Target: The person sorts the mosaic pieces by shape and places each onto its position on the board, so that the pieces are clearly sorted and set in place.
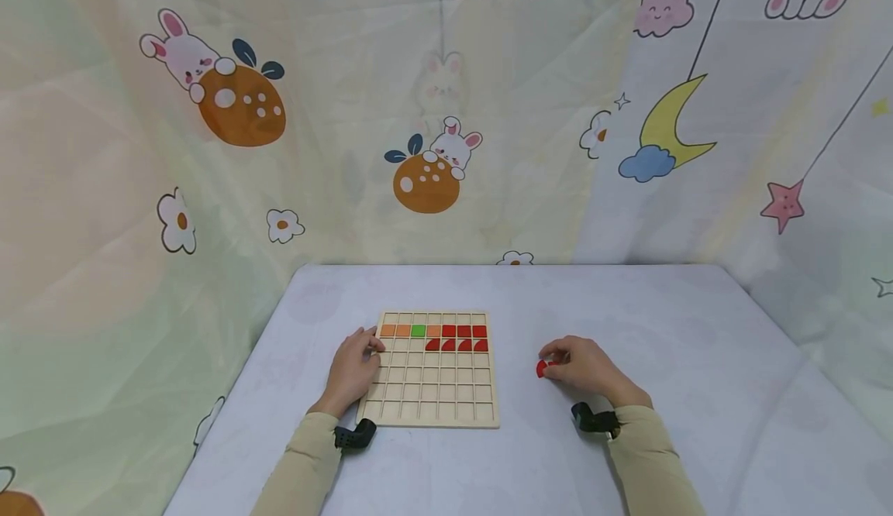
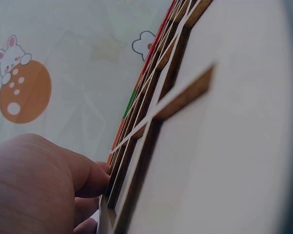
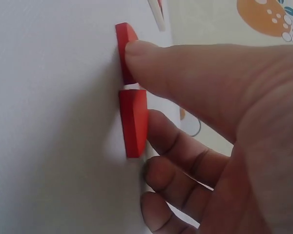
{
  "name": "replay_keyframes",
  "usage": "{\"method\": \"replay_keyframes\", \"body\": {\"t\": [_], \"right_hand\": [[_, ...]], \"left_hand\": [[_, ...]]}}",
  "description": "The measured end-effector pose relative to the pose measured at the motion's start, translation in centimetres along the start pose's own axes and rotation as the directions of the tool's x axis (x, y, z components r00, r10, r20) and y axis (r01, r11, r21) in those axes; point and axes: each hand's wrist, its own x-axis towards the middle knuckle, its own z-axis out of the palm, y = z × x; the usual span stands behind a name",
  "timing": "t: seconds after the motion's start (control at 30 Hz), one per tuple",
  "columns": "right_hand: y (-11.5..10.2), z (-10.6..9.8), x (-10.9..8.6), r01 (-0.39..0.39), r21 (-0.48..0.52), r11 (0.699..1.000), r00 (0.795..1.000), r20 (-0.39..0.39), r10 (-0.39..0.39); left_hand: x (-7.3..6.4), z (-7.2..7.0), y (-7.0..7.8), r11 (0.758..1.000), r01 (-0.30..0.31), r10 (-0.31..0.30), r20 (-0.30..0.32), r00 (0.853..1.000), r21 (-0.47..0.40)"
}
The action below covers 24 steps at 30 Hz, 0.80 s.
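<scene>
In the head view a pale wooden grid board [image 1: 439, 393] lies on the table, with coloured tiles in its upper rows. My left hand [image 1: 352, 369] holds its left edge, fingertips over the rim; the left wrist view has the board edge-on beside the curled fingers [image 2: 90, 178]. To the right of the board, my right hand [image 1: 586, 365] is down at two small red pieces [image 1: 540, 369] with a curved side. In the right wrist view its thumb presses one red piece [image 3: 127, 61], and the curled fingers are beside the other red piece [image 3: 133, 124].
Orange tiles [image 1: 387, 331], a green tile [image 1: 418, 331] and red squares [image 1: 463, 331] fill one row. Several red curved pieces [image 1: 463, 345] sit in the row below, on the right. A printed cloth [image 1: 335, 152] hangs behind the white table [image 1: 628, 299].
</scene>
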Motion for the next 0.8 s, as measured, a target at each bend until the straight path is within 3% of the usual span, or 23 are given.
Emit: {"method": "replay_keyframes", "body": {"t": [0.8], "right_hand": [[-0.2, 1.1, 0.5, 0.031, -0.032, 0.999, 0.996, -0.084, -0.034]], "left_hand": [[0.0, 0.1, -0.1, 1.0, 0.001, -0.001, -0.017, 1.0, -0.009]]}}
